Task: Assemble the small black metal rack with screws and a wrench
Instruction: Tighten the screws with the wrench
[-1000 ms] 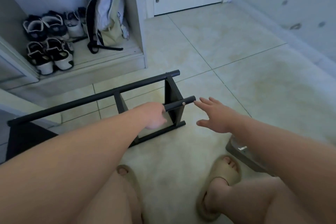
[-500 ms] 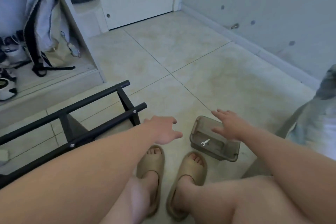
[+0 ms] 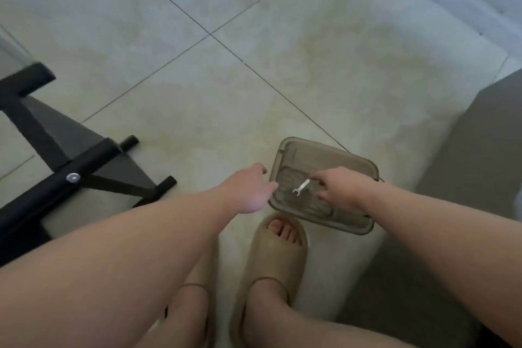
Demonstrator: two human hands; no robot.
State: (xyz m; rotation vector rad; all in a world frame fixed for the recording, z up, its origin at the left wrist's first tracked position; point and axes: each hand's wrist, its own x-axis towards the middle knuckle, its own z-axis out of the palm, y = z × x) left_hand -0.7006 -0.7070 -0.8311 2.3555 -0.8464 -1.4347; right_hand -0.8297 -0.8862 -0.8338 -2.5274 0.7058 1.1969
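The black metal rack (image 3: 84, 161) lies on the tiled floor at the left, with a silver screw head (image 3: 73, 177) showing on its tube. A small silver wrench (image 3: 301, 187) lies inside a translucent brown container (image 3: 324, 151) in front of my feet. My right hand (image 3: 337, 191) hovers over the container, its fingers spread and loosely curved; the index fingertip is at the wrench's upper end and the thumb just below it. My left hand (image 3: 248, 192) is stretched out, fingers straight, fingertips at the container's left rim. It holds nothing.
My feet in beige slippers (image 3: 278, 257) stand just below the container. A grey object (image 3: 480, 155) fills the right edge. The wall's baseboard (image 3: 463, 0) runs across the top right corner. Bare floor tiles spread beyond the container.
My view has tilted down and to the right. Both hands have moved away from the rack to the container; the right hand has dropped to the wrench and the left hand has reached the rim.
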